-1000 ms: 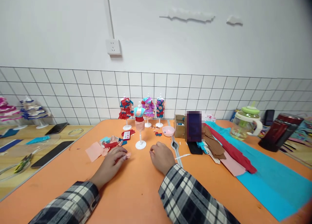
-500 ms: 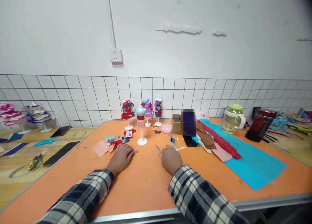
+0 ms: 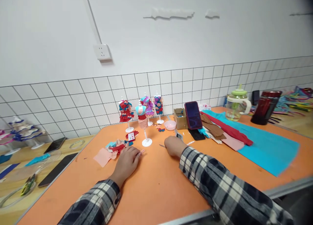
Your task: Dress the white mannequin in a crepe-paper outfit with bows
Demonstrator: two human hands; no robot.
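My left hand (image 3: 127, 162) rests on the orange table, its thumb and fingers pinched on a small pink fabric piece (image 3: 142, 151). Scraps of pink, red and blue fabric (image 3: 117, 148) lie just beyond it. My right hand (image 3: 174, 146) is on the table with its fingers curled down over the scissors (image 3: 161, 145); only a thin metal tip shows, and the rest is hidden under the hand. Past both hands stands a small white dress form (image 3: 142, 120) with a blue top and pink skirt. A grey-handled tool (image 3: 179, 134) lies just beyond my right hand.
Three dressed forms stand behind. A pink bowl (image 3: 170, 125), cardboard box (image 3: 180, 122) and phone (image 3: 193, 115) are right of centre. Long fabric strips (image 3: 230, 133), a green-lidded jug (image 3: 237, 104) and a dark red tumbler (image 3: 266, 107) occupy the right. Pliers (image 3: 28, 185) lie far left.
The view has tilted and shifted. My right hand now covers most of the scissors and sits closer to the grey-handled tool. My left hand keeps its pinch on the pink piece.
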